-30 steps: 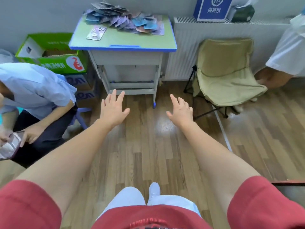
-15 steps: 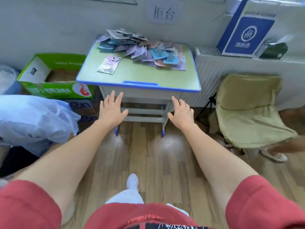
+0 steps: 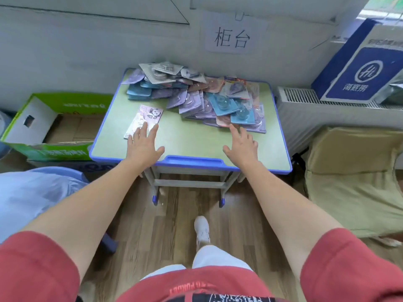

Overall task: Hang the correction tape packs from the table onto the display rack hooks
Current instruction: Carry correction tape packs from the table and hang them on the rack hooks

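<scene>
wood floor (image 3: 174,225), pale wall (image 3: 87,51), and a green-topped table (image 3: 189,147) pushed up against it. chair (image 3: 353,192) on the right, green box (image 3: 54,127) on the left, blue box (image 3: 357,68) up on the radiator (image 3: 301,114). the pile (image 3: 196,99) of packs sprawls across the table's far half, and one pack (image 3: 145,120) lies alone at front left. left hand (image 3: 142,147) is spread, palm down, fingertips (image 3: 155,127) over that pack's near end. touching it? can't tell. right hand (image 3: 241,144) is spread too, fingertips (image 3: 233,128) at the pile's near edge.
</scene>
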### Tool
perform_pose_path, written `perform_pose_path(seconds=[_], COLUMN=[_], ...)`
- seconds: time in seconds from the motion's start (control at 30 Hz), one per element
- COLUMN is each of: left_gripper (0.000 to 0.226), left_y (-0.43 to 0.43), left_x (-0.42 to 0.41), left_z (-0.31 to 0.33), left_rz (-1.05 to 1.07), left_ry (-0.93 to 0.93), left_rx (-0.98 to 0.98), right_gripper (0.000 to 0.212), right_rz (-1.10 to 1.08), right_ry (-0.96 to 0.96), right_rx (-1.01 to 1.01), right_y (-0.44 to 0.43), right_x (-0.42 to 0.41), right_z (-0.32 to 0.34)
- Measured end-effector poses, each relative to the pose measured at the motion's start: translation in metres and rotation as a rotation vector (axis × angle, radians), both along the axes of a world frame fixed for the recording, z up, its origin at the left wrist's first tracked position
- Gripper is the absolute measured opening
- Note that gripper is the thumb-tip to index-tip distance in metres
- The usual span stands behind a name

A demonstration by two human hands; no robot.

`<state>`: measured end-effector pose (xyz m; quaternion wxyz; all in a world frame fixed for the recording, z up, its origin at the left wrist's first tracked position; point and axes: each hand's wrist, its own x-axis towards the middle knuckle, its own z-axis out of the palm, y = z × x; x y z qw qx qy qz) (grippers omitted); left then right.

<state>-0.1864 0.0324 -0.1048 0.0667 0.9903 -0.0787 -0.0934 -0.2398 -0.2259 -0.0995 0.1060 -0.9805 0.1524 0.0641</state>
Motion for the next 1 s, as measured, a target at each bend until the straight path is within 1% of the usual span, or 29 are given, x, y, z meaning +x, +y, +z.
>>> perform_pose_path(seconds=[0.13,0.27,0.4,0.53,0.7,0.87,1.0], left_gripper=[0.072,0.073,0.074,0.078,0.077,0.065,0.061], left_y=[-0.012,-0.022,-0.017,-0.006,0.001,0.001,-0.001], left_x=[0.047,0.090,0.111,0.122,0.129,0.123,0.111], left_z=[-0.010,-0.015,-0.029,-0.043,-0.055,-0.062,-0.063], left_rz=[0.053,0.117,0.212,0.254,0.229,0.209,0.200], left_ry=[0.021,0.033,0.121,0.211,0.257,0.172,0.117], left_rx=[0.022,-0.005,-0.010,-0.027,-0.056,-0.088,-0.116], right_gripper=[0.069,0.066,0.065,0.067,0.068,0.072,0.078], right_rz=[0.041,0.068,0.052,0.032,0.020,-0.057,-0.102], right_ry=[-0.005,0.008,0.021,0.070,0.095,0.075,0.074], right_rx=[-0.006,-0.015,-0.005,-0.021,-0.066,-0.062,-0.060], right_y=[-0.010,-0.016,-0.018,-0.026,-0.025,-0.018,-0.015], right_x=[0.061,0.117,0.152,0.167,0.174,0.163,0.140], right_z=[-0.006,-0.010,-0.019,-0.029,-0.035,-0.031,-0.031])
